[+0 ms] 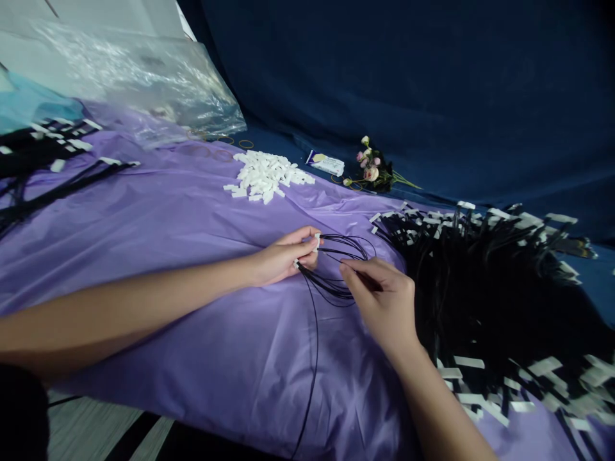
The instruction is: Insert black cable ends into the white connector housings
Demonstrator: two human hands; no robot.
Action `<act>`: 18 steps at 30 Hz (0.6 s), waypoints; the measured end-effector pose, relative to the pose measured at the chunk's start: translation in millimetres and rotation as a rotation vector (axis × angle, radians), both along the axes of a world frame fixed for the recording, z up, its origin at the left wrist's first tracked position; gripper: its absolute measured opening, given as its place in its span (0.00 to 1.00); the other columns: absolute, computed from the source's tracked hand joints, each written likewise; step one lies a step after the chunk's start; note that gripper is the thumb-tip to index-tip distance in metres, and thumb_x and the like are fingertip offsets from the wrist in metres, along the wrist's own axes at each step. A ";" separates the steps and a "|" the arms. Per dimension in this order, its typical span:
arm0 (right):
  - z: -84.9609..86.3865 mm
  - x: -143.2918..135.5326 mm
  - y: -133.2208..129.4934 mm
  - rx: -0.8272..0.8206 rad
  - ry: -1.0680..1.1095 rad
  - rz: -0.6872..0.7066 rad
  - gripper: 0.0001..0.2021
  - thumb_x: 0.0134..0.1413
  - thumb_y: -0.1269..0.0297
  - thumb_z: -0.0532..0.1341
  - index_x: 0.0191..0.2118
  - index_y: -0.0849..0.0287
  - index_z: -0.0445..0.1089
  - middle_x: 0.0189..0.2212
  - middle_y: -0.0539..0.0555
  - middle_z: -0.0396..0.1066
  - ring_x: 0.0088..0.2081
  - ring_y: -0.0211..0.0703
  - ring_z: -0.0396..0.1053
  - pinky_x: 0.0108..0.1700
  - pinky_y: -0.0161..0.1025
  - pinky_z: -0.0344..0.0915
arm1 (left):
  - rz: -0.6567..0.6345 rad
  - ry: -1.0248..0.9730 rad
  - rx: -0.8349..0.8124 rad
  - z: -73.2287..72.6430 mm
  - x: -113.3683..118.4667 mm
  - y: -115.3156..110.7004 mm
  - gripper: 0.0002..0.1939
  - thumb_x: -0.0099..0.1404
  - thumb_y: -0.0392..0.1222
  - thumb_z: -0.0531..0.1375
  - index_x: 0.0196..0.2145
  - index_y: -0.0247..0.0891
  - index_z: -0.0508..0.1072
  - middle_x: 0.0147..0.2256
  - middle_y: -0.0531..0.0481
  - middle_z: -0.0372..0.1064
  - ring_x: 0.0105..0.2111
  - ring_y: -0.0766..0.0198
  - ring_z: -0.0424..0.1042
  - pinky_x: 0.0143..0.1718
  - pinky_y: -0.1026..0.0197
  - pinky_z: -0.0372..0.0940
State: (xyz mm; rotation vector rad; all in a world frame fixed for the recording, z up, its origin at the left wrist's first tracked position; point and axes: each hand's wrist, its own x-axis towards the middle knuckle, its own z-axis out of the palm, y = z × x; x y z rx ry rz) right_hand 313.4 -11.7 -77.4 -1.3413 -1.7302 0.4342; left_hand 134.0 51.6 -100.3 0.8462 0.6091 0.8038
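My left hand [288,257] is closed around white connectors [317,242] at the ends of a looped bundle of thin black wires [331,287], over the purple cloth. One connector sticks out at its fingertips, another below them. To the right, my right hand [379,291] pinches a thin black wire between thumb and forefinger, close beside the upper connector but apart from my left hand. The black loops pass behind its fingers. A single loose wire [316,358] hangs from the lower connector toward the cloth's front edge.
On the purple cloth [158,224] lies a pile of white connectors [264,174]. A large heap of black wires [494,301] with white ends fills the right; another bundle [48,150] is far left. Behind are a clear plastic bag [182,83], rubber bands, a small packet [325,163] and flowers [371,168].
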 end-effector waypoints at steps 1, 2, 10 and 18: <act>-0.1 -0.8 0.3 -0.002 -0.003 0.011 0.06 0.54 0.67 0.62 0.35 0.60 0.78 0.21 0.49 0.66 0.22 0.32 0.61 0.26 0.33 0.57 | -0.012 0.003 0.002 0.1 -0.1 -0.3 0.04 0.67 0.38 0.53 0.34 0.36 0.61 0.18 0.58 0.50 0.20 0.73 0.50 0.25 0.70 0.50; -0.2 -1.7 0.6 -0.003 -0.006 0.017 0.06 0.54 0.67 0.62 0.35 0.60 0.78 0.21 0.48 0.66 0.22 0.32 0.60 0.25 0.33 0.57 | -0.022 0.006 0.001 0.2 -0.2 -0.5 0.03 0.67 0.38 0.52 0.34 0.37 0.61 0.18 0.59 0.50 0.19 0.73 0.50 0.25 0.70 0.51; -3.6 -3.6 1.5 0.013 -0.023 0.027 0.07 0.54 0.67 0.62 0.36 0.60 0.77 0.21 0.48 0.65 0.22 0.33 0.59 0.26 0.33 0.57 | -0.065 0.014 0.000 2.4 -0.5 -2.2 0.03 0.67 0.38 0.53 0.34 0.38 0.62 0.17 0.59 0.49 0.18 0.73 0.50 0.25 0.70 0.52; -6.3 -4.3 1.6 0.035 -0.067 0.032 0.07 0.55 0.68 0.61 0.36 0.60 0.77 0.21 0.49 0.65 0.21 0.33 0.59 0.26 0.33 0.57 | -0.096 0.003 0.001 2.6 -1.1 -3.1 0.04 0.67 0.39 0.52 0.33 0.38 0.61 0.16 0.60 0.47 0.17 0.73 0.48 0.24 0.70 0.51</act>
